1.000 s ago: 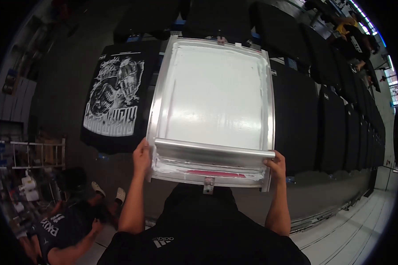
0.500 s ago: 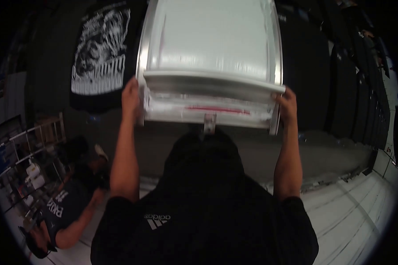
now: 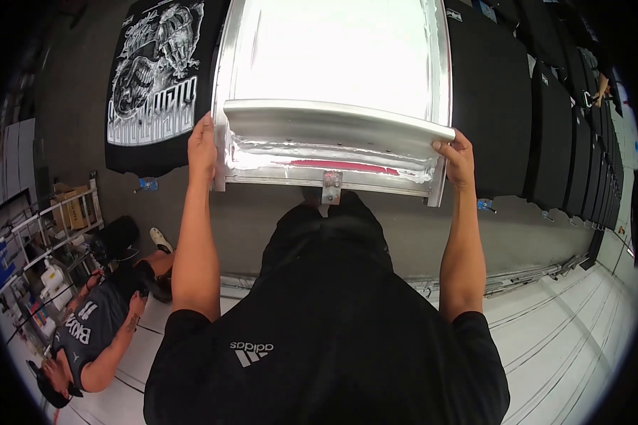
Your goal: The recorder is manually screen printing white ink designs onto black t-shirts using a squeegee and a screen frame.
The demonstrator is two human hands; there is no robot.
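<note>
A white screen [image 3: 333,53] in a metal frame [image 3: 439,71] lies before me, with a long metal squeegee bar [image 3: 333,117] across its near part. Thick white ink and a red strip [image 3: 340,166] show below the bar. A bracket [image 3: 331,188] sits on the near edge. My left hand [image 3: 202,145] is closed on the frame's left side beside the bar's end; what exactly its fingertips hold is partly hidden. My right hand [image 3: 457,156] is closed round the bar's right end at the frame's right side, thumb on top.
Black shirt-covered boards [image 3: 489,106] run off to the right; a printed black shirt [image 3: 152,85] lies to the left. At lower left a co-worker [image 3: 96,340] is beside a metal cart [image 3: 67,212] with containers. Another person's arm [image 3: 601,88] shows at far right.
The view has shifted, so the screen, printed shirt and both my hands sit higher in the picture than a second ago. My hands keep their places at the screen's sides.
</note>
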